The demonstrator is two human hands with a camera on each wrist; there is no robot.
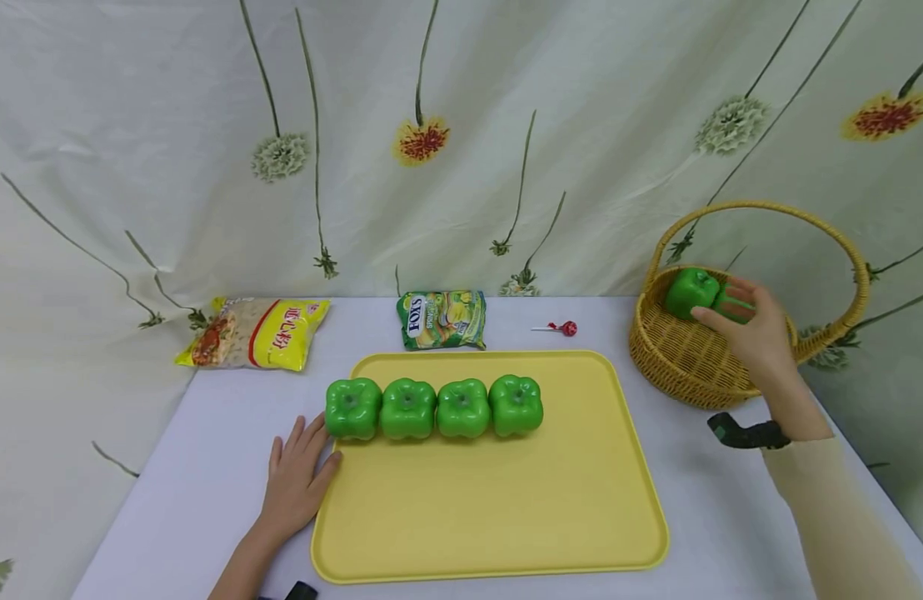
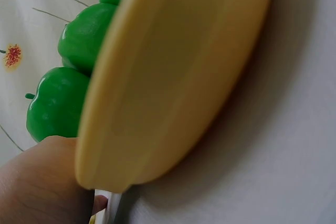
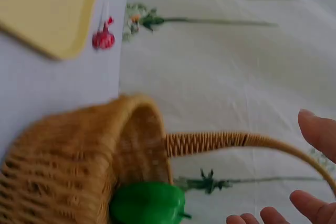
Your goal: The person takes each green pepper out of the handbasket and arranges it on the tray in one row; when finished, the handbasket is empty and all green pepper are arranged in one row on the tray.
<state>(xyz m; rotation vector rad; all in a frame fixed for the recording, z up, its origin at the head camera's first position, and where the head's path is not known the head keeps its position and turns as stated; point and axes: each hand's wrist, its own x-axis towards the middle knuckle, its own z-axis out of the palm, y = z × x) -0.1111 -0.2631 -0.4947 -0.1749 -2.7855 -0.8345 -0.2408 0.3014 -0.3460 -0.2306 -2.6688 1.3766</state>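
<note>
Several green bell peppers (image 1: 463, 408) stand side by side in a row along the back of a yellow tray (image 1: 491, 508). My left hand (image 1: 296, 479) lies at the tray's left edge, fingers extended, its fingertips close to the leftmost pepper (image 1: 353, 408). At the right, my right hand (image 1: 757, 329) is over a wicker basket (image 1: 682, 354), thumb and fingers spread apart. Inside the basket is a green bell pepper (image 1: 692, 292), with more green partly hidden behind the fingers. In the right wrist view, nothing shows between the thumb and fingers (image 3: 310, 205).
Behind the tray lie a yellow food packet (image 1: 259, 333), a green Fox's candy bag (image 1: 442, 320) and a red lollipop (image 1: 569, 328). The basket's tall handle (image 1: 769, 206) arches up beside the right hand. A flower-patterned cloth (image 1: 461, 167) hangs behind the table.
</note>
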